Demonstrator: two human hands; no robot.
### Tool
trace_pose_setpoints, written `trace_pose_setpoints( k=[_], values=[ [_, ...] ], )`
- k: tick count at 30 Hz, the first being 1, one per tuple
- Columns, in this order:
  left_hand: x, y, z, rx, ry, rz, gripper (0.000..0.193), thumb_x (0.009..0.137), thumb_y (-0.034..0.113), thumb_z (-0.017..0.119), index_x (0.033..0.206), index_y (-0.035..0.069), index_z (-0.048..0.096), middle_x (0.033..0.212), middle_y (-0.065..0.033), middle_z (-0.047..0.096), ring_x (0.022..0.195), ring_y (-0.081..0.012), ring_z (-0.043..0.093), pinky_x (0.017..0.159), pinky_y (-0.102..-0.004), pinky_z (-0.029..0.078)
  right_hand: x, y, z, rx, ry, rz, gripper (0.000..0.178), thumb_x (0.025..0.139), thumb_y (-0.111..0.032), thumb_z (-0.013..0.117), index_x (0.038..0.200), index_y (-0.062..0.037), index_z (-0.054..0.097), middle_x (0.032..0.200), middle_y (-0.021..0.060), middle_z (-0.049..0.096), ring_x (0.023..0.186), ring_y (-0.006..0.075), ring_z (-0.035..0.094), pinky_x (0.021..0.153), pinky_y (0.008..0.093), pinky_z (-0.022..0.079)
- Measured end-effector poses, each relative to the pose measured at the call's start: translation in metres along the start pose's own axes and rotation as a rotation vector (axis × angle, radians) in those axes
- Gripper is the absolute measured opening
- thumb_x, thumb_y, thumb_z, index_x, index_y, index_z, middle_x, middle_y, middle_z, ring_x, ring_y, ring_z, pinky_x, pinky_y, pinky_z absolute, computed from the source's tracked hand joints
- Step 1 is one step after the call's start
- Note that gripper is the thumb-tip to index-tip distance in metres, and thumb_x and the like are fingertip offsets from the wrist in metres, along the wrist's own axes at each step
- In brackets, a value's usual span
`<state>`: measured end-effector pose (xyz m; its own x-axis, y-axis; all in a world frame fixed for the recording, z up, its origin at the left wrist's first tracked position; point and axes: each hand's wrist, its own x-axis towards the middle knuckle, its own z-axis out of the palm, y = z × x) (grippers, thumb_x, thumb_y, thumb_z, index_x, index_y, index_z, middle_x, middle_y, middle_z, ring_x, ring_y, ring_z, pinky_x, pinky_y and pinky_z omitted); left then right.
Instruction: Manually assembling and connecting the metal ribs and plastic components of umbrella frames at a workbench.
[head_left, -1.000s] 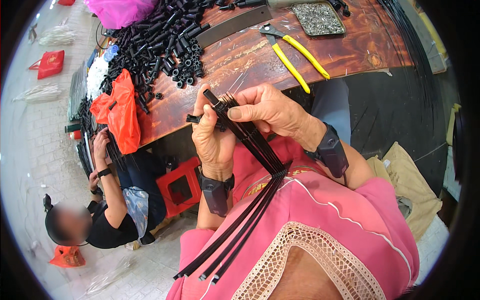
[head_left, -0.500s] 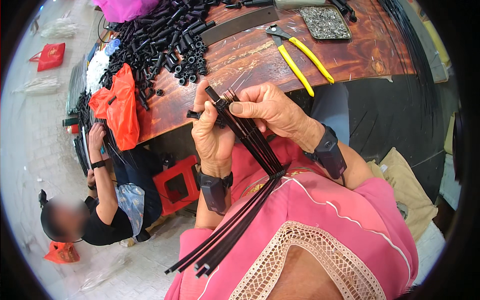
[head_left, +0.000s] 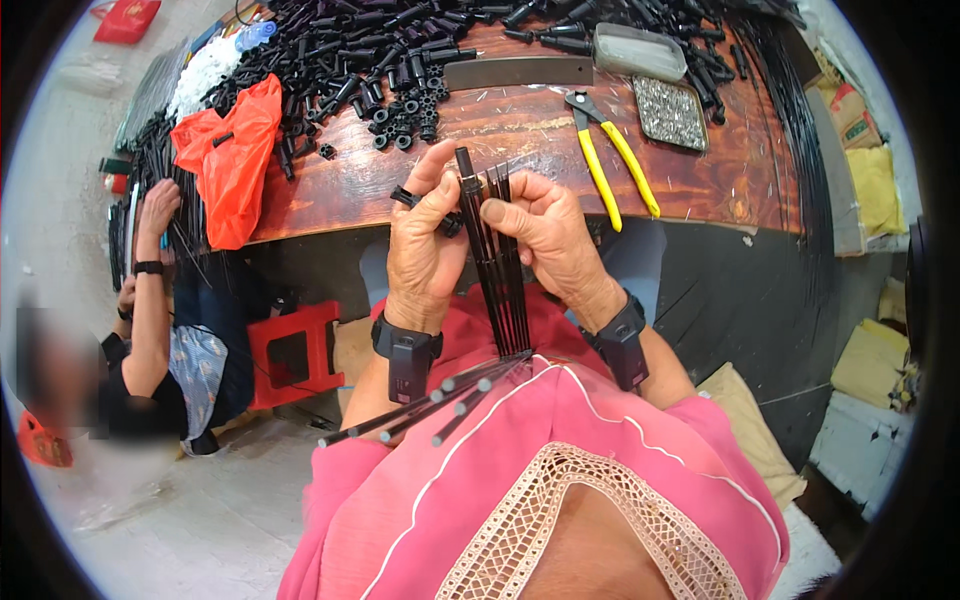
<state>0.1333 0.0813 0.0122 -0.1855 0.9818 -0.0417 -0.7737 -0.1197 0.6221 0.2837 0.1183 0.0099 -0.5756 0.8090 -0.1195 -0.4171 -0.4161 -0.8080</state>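
Note:
What looks like an umbrella frame (head_left: 497, 290), a bundle of thin black ribs, stands nearly upright between my hands. The ribs fold at a joint near my waist, and their loose grey-tipped ends spread toward the lower left. My left hand (head_left: 422, 255) is closed round the top, thumb against a black tube (head_left: 464, 165) with a collar. A small black plastic part (head_left: 405, 197) also sits in its fingers. My right hand (head_left: 555, 240) pinches the upper rib ends between thumb and fingers. Its fingertips are partly hidden behind the ribs.
On the wooden table (head_left: 350, 205) lie yellow-handled pliers (head_left: 602, 165), a flat metal bar (head_left: 520, 72), a tin of small metal pieces (head_left: 671, 115) and heaped black plastic parts (head_left: 340, 65). A red bag (head_left: 240, 165) hangs over the edge. Another person works at left near a red stool (head_left: 292, 355).
The frame has swung more upright, its loose ends rising and fanning out toward the left. Both hands keep their hold. The whole view has shifted, with the table sitting further right.

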Motion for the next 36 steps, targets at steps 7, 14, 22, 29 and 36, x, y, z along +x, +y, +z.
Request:
trace_pose_setpoints(
  k=[7, 14, 22, 29, 36],
  values=[
    [0.001, -0.001, 0.004, 0.032, 0.003, -0.057, 0.041, 0.091, 0.006, 0.065, 0.130, 0.003, 0.055, 0.106, -0.0063, 0.065, 0.092, -0.0138, 0.063, 0.084, -0.0292, 0.052, 0.000, -0.006, 0.004, 0.116, -0.038, -0.076, 0.045, 0.086, -0.003, 0.071, 0.126, 0.0000, 0.051, 0.096, 0.0042, 0.068, 0.079, 0.0076, 0.064, 0.066, 0.0194, 0.052],
    [0.001, -0.007, 0.005, -0.026, -0.041, -0.086, 0.041, 0.091, 0.007, 0.065, 0.130, 0.004, 0.055, 0.108, -0.0087, 0.067, 0.088, -0.0127, 0.064, 0.074, -0.0247, 0.053, 0.006, -0.001, -0.005, 0.186, -0.184, 0.018, 0.050, 0.089, -0.005, 0.067, 0.136, -0.0014, 0.051, 0.104, 0.0058, 0.067, 0.087, 0.0138, 0.067, 0.076, 0.0252, 0.057],
    [-0.002, -0.004, 0.002, -0.061, -0.048, -0.102, 0.052, 0.089, 0.004, 0.066, 0.138, 0.004, 0.048, 0.109, -0.0114, 0.067, 0.080, -0.0101, 0.060, 0.066, -0.0216, 0.048, 0.005, -0.004, -0.005, 0.172, -0.203, -0.022, 0.044, 0.090, -0.008, 0.066, 0.132, -0.0020, 0.054, 0.106, 0.0064, 0.068, 0.084, 0.0133, 0.068, 0.062, 0.0197, 0.055],
    [-0.001, -0.001, -0.012, -0.117, -0.155, -0.137, 0.064, 0.081, -0.008, 0.062, 0.141, 0.002, 0.044, 0.109, -0.0131, 0.067, 0.074, -0.0098, 0.057, 0.062, -0.0205, 0.046, 0.006, 0.001, -0.007, 0.118, -0.200, -0.007, 0.042, 0.089, -0.011, 0.069, 0.128, -0.0026, 0.057, 0.110, 0.0049, 0.068, 0.081, 0.0074, 0.067, 0.044, 0.0129, 0.038],
    [-0.002, 0.008, -0.008, -0.129, -0.146, -0.205, 0.062, 0.080, -0.008, 0.062, 0.140, 0.000, 0.045, 0.107, -0.0131, 0.067, 0.072, -0.0106, 0.057, 0.057, -0.0209, 0.044, 0.010, 0.001, -0.007, 0.109, -0.276, 0.010, 0.039, 0.090, -0.016, 0.068, 0.126, -0.0033, 0.059, 0.108, 0.0064, 0.069, 0.079, 0.0108, 0.071, 0.040, 0.0124, 0.036]
  ],
)
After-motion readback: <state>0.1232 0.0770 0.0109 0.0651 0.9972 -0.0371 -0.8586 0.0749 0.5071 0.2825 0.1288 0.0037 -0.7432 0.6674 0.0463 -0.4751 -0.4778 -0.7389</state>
